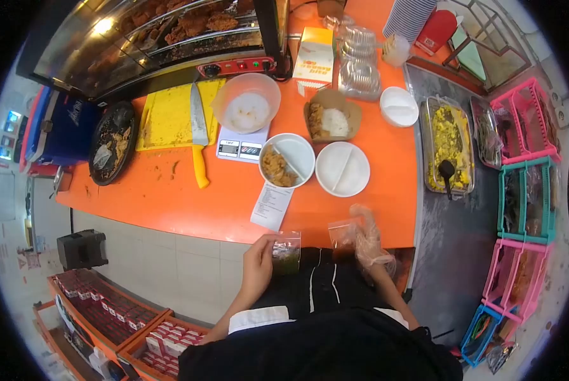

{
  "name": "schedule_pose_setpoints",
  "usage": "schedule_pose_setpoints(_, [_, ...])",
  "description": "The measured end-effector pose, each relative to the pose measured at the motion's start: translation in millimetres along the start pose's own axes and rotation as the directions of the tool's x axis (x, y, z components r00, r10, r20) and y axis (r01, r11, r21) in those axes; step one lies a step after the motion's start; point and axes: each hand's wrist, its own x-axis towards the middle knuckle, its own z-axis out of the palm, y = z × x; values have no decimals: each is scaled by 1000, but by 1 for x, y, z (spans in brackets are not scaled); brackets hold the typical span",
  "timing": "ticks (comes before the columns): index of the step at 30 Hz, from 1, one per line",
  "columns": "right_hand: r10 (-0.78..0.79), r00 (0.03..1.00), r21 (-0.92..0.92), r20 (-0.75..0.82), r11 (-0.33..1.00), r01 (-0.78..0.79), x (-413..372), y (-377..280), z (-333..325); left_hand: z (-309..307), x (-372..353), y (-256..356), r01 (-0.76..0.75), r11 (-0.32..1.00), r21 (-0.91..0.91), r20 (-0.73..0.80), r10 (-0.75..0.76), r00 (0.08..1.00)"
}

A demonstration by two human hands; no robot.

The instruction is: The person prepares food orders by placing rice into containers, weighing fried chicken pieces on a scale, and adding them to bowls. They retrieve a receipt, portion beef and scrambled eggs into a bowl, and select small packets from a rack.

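My left hand (256, 268), bare, pinches a small clear zip bag (287, 255) with something green inside. A clear plastic glove covers my right hand (369, 242), which grips a second small zip bag (343, 239) with dark reddish contents. Both bags hang just off the counter's front edge. Ahead of them stands a divided white bowl (303, 152) with chopped fried pieces in one half. Touching its right side is another divided bowl (342, 169) with nothing in it. A printed receipt (272, 206) lies partly under the first bowl.
Behind the bowls are a kraft box (347, 105) of rice and fried pieces, and a scale (243, 145) carrying a plastic tub (246, 101). A knife (199, 136) rests on a yellow board (164, 120). Right stands a tray of yellow food (448, 143); a heated display (157, 44) is back left.
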Motion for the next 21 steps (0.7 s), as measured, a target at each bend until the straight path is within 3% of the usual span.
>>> schedule_pose_setpoints(1, [10, 1000, 0, -14, 1000, -10, -6, 16, 0, -7, -6, -3, -10, 993, -121, 18, 13, 1000])
schedule_pose_setpoints(2, [132, 989, 55, 75, 989, -136, -12, 36, -5, -16, -9, -2, -18, 970, -241, 34, 27, 999])
schedule_pose_setpoints(3, [240, 956, 104, 167, 960, -259, -16, 46, -5, -28, -12, 8, -16, 972, -236, 53, 29, 998])
schedule_pose_setpoints(4, [239, 959, 111, 149, 960, -256, -19, 40, 0, -42, -13, 24, 101, 934, -342, 126, -61, 990])
schedule_pose_setpoints(5, [326, 928, 183, 181, 916, -357, -22, 28, 4, -52, -10, 32, 219, 874, -434, 207, -140, 968])
schedule_pose_setpoints(6, [402, 889, 250, 220, 857, -450, -23, 17, 8, -61, -3, 32, 216, 877, -430, 222, -129, 966])
schedule_pose_setpoints(8, [416, 876, 246, 244, 847, -470, -19, 7, 18, -79, 14, 30, 67, 928, -367, 218, 15, 976])
schedule_pose_setpoints(9, [433, 856, 234, 284, 834, -500, -15, 1, 22, -86, 30, 29, 65, 929, -365, 232, 24, 972])
schedule_pose_setpoints(10, [435, 859, 242, 269, 833, -497, -9, -9, 30, -91, 53, 26, -92, 975, -202, 224, 137, 965])
schedule_pose_setpoints(11, [406, 883, 254, 235, 851, -459, 2, -23, 39, -92, 76, 25, -246, 969, -36, 235, 248, 940])
schedule_pose_setpoints(14, [297, 953, 242, 61, 922, -303, 46, -46, 68, -77, 151, 41, -509, 857, -84, 246, 512, 823])
schedule_pose_setpoints(15, [108, 994, 268, -17, 958, -99, 62, -37, 75, -71, 173, 49, -611, 789, -56, 267, 602, 753])
schedule_pose_setpoints(16, [-88, 991, 274, -97, 955, 112, 80, -19, 83, -63, 197, 51, -615, 786, -63, 276, 606, 746])
schedule_pose_setpoints(17, [-91, 990, 272, -108, 955, 118, 99, -2, 91, -53, 222, 48, -663, 746, -61, 294, 649, 702])
schedule_pose_setpoints(19, [-270, 931, 237, -246, 914, 328, 127, 19, 111, -40, 243, 37, -710, 702, -65, 320, 688, 651])
schedule_pose_setpoints(21, [-276, 934, 314, -227, 887, 338, 129, 21, 128, -32, 253, 30, -535, 844, 34, 392, 481, 784])
